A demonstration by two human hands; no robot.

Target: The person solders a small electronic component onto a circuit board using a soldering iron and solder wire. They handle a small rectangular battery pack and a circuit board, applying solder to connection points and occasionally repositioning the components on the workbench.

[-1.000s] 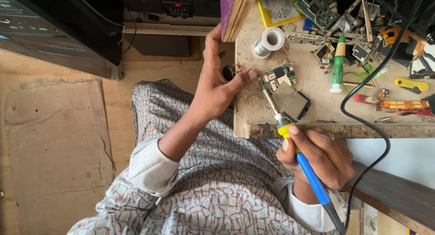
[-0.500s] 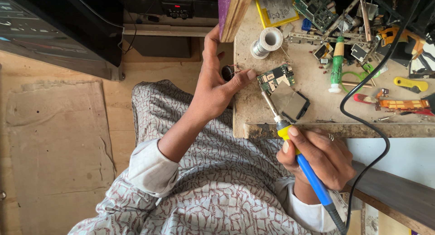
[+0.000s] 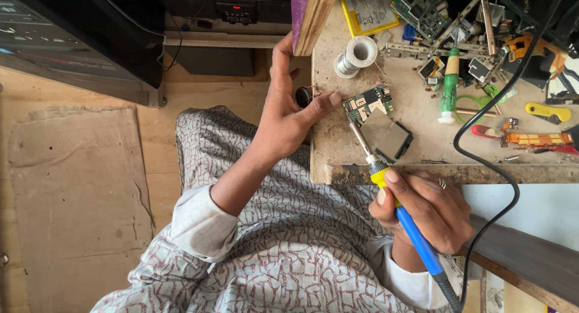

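The worn, stained bench [image 3: 422, 150] stood over a wooden floor [image 3: 78, 186]. The right hand [image 3: 425, 210] was closed around a blue-and-yellow soldering iron [image 3: 395, 207], whose tip met the small circuit board [image 3: 368, 102] near the bench's left edge. The left hand [image 3: 289, 111] pinched a small black round part [image 3: 303, 96] at that edge. A solder spool [image 3: 356, 55] lay just beyond the board.

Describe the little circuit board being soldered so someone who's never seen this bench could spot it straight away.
Start at the worn workbench and find the solder spool near its left end. Just below it lies the small green circuit board, between the left hand's thumb and the soldering iron tip. A dark square panel touches its lower edge, unlike the boards farther back.
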